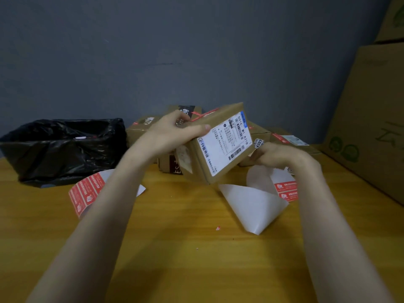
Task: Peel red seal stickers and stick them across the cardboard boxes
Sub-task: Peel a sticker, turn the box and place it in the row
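Our left hand (166, 134) grips the box (223, 145) by its upper left end, thumb laid on the labelled face, and holds it tilted in the air above the desk (175, 248). The box's long axis runs from that hand across to the right, rising a little away from us. Its lower right corner meets our right hand (282, 156), whose fingers are curled there; we cannot tell whether they grasp the corner or something small. What the next move turns on, we judge, is the sticker sheet (286, 190). It lies on the desk just under the right wrist, nearer us than the box, so the right hand is better placed to peel. A second sheet (87, 193) lies beneath the left forearm.
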The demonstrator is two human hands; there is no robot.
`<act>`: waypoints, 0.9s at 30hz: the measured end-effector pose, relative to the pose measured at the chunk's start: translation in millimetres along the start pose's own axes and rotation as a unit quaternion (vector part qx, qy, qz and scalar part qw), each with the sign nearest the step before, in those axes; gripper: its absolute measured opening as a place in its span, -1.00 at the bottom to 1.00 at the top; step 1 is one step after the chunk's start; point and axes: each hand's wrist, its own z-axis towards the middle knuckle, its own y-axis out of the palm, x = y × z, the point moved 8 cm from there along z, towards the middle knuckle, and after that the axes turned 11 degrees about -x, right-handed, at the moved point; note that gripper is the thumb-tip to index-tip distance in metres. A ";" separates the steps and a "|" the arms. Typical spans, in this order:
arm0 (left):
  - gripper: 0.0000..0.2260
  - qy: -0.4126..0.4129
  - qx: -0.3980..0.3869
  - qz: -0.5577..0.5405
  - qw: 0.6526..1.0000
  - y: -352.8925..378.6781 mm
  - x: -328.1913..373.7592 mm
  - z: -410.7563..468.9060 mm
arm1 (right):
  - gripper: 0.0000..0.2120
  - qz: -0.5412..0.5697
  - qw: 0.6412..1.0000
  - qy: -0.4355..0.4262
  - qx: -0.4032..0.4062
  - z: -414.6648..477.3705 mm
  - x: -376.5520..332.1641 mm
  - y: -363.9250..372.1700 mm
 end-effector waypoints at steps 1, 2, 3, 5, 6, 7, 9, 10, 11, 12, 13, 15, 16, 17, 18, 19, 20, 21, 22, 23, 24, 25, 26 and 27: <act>-0.50 0.012 0.023 0.003 1.000 4.1 4.3 -0.3 | -0.75 0.013 1.000 -0.008 0.015 -5.1 -1.0 -7.2; -0.48 0.022 0.049 0.010 0.999 8.6 8.6 -1.2 | -0.77 0.024 0.999 -0.015 0.027 -9.5 -1.1 -14.3; -0.47 0.032 0.073 0.019 0.997 14.5 12.0 -1.7 | -0.78 0.039 0.998 -0.025 0.036 -13.7 -2.1 -20.4; -0.47 0.049 0.104 0.021 0.993 28.5 19.3 -3.5 | -0.80 0.082 0.994 -0.055 0.041 -25.5 -10.3 -28.0; -0.48 0.052 0.116 0.018 0.992 35.5 22.5 -4.5 | -0.80 0.107 0.991 -0.074 0.036 -30.6 -15.2 -29.6; -0.48 0.052 0.129 0.019 0.990 41.5 24.5 -4.4 | -0.78 0.130 0.987 -0.090 0.026 -33.8 -20.1 -29.5; -0.45 0.048 0.161 0.032 0.985 49.3 29.8 -4.4 | -0.70 0.172 0.978 -0.117 0.016 -39.7 -31.1 -28.7; -0.43 0.045 0.176 0.036 0.983 51.2 30.8 -2.8 | -0.66 0.195 0.972 -0.128 0.015 -42.1 -37.0 -27.7; -0.42 0.039 0.188 0.033 0.981 52.4 30.7 -0.8 | -0.62 0.216 0.967 -0.133 0.017 -42.2 -41.3 -27.1; -0.40 0.031 0.198 0.025 0.979 53.3 29.7 1.6 | -0.59 0.232 0.963 -0.136 0.020 -42.0 -45.0 -26.6; -0.39 0.024 0.206 0.017 0.978 54.1 28.6 4.2 | -0.56 0.242 0.960 -0.139 0.023 -39.6 -48.1 -26.3; -0.36 0.018 0.221 0.012 0.975 56.2 28.9 7.1 | -0.54 0.261 0.953 -0.150 0.027 -35.3 -54.1 -25.1; -0.36 0.020 0.225 0.015 0.974 58.1 29.9 7.9 | -0.57 0.265 0.951 -0.154 0.027 -32.7 -56.0 -24.2; -0.36 0.024 0.227 0.019 0.973 60.5 30.7 9.0 | -0.63 0.271 0.949 -0.158 0.027 -29.0 -56.7 -23.0; -0.36 0.028 0.227 0.023 0.973 63.4 31.0 10.5 | -0.70 0.280 0.946 -0.161 0.029 -25.8 -56.4 -21.8; -0.36 0.034 0.224 0.026 0.974 66.8 30.9 12.4 | -0.77 0.294 0.942 -0.162 0.030 -22.8 -54.9 -20.6; -0.34 0.041 0.219 0.028 0.974 70.5 30.6 14.6 | -0.81 0.310 0.936 -0.163 0.033 -20.7 -53.0 -20.0; -0.33 0.050 0.212 0.028 0.976 74.4 30.1 17.2 | -0.82 0.328 0.930 -0.163 0.036 -17.8 -50.5 -19.0; -0.32 0.058 0.203 0.025 0.977 78.1 29.5 20.0 | -0.80 0.346 0.924 -0.161 0.038 -15.7 -48.1 -18.0; -0.32 0.065 0.193 0.021 0.979 81.5 28.9 22.4 | -0.76 0.364 0.917 -0.157 0.040 -12.2 -45.6 -16.8; -0.32 0.071 0.184 0.018 0.980 84.3 28.1 24.8 | -0.73 0.385 0.909 -0.154 0.043 -8.8 -43.7 -15.5; -0.32 0.075 0.177 0.015 0.981 86.2 26.8 26.8 | -0.70 0.407 0.900 -0.152 0.046 -4.4 -42.4 -14.2; -0.33 0.078 0.171 0.010 0.982 87.2 25.0 28.6 | -0.69 0.426 0.891 -0.151 0.049 -0.3 -41.5 -12.7; -0.34 0.079 0.166 0.004 0.983 87.5 22.8 30.3 | -0.67 0.440 0.884 -0.151 0.052 4.1 -41.1 -11.3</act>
